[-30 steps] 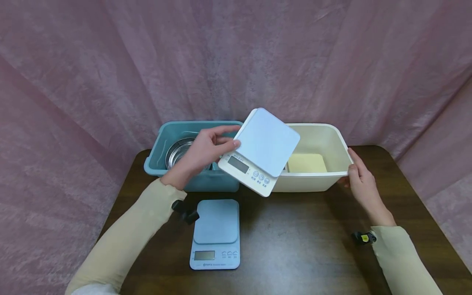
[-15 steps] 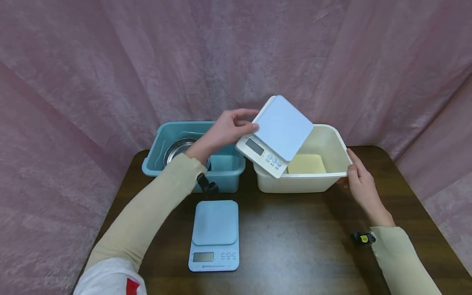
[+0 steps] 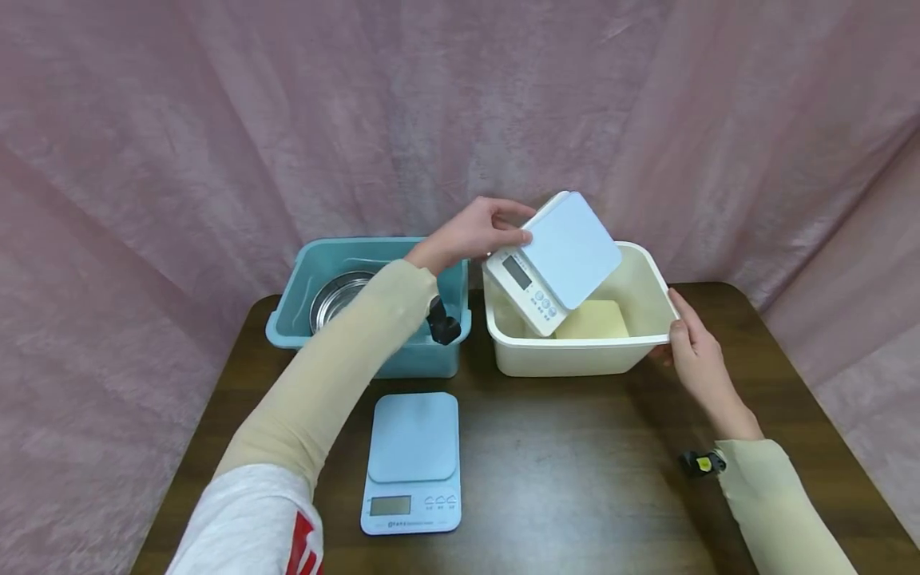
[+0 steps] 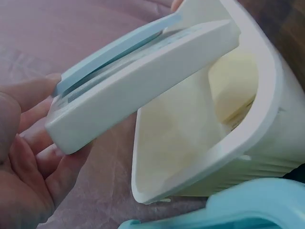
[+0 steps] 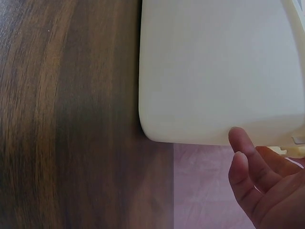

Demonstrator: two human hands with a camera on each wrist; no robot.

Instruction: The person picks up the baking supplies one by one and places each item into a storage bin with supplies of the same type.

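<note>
My left hand point(image 3: 480, 230) pinches a white kitchen scale point(image 3: 573, 249) by its left edge, thumb on top and fingers beneath. The scale tilts over the left part of a cream plastic bin point(image 3: 561, 359), its display and buttons facing me. In the left wrist view, the side of the scale point(image 4: 143, 81) shows above the bin's open end. My right hand point(image 3: 703, 367) grips the bin's right rim; in the right wrist view, its fingertips point(image 5: 236, 136) lie against the outer wall. Inside the bin rests a pale yellow flat-topped object point(image 3: 595, 321), partly covered by the scale.
Left of the cream bin stands a teal bin point(image 3: 424, 363) with round metal bowls or sieves point(image 3: 334, 299) in it, partly behind my left sleeve. A pale blue kitchen scale point(image 3: 414, 439) lies in front on the dark wooden table point(image 3: 561, 463). A pink curtain point(image 3: 460, 104) hangs behind.
My left hand has carried the white scale rightwards, from between the two bins to over the cream bin. The right hand keeps its place on the rim.
</note>
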